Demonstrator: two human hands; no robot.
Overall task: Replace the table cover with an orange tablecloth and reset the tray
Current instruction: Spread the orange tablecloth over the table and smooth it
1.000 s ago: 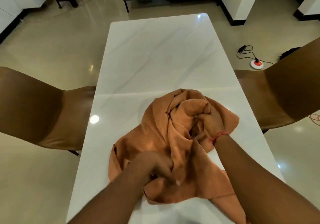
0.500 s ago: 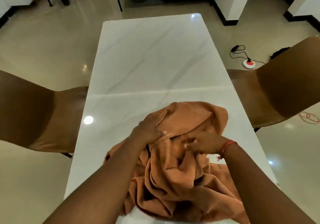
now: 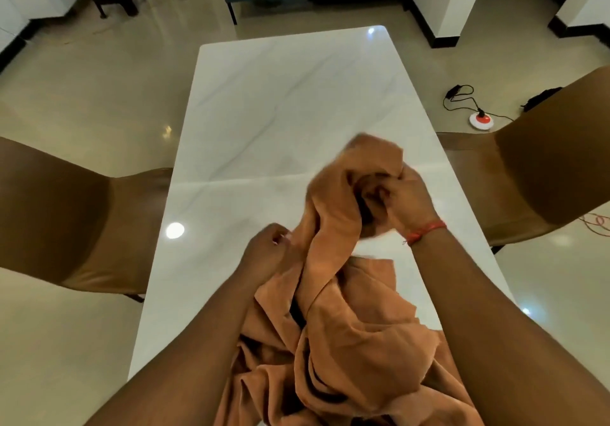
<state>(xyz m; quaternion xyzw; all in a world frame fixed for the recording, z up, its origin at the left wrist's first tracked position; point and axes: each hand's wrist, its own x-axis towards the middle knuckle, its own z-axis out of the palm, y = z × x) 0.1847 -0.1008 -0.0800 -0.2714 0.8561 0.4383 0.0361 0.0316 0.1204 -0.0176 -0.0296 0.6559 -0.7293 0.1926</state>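
A soft, matt woven cloth is seen in the orange tablecloth (image 3: 350, 336), heavily creased and folded. The worktop (image 3: 290, 102) is shown as white, grey-veined marble-like stone, polished smooth and glossy, with lamp glare reflected. The floor (image 3: 99, 102) is laid in glossy beige tile. The chairs (image 3: 66, 214) are covered in smooth brown leather-like material.

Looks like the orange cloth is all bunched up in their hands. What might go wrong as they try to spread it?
1. The cloth is twisted between the left hand and the right hand, so it may open tangled or crooked.
2. Much of it hangs over the near edge of the glossy table; it could slide off.
3. A wide fling could snag on a chair close beside the table.
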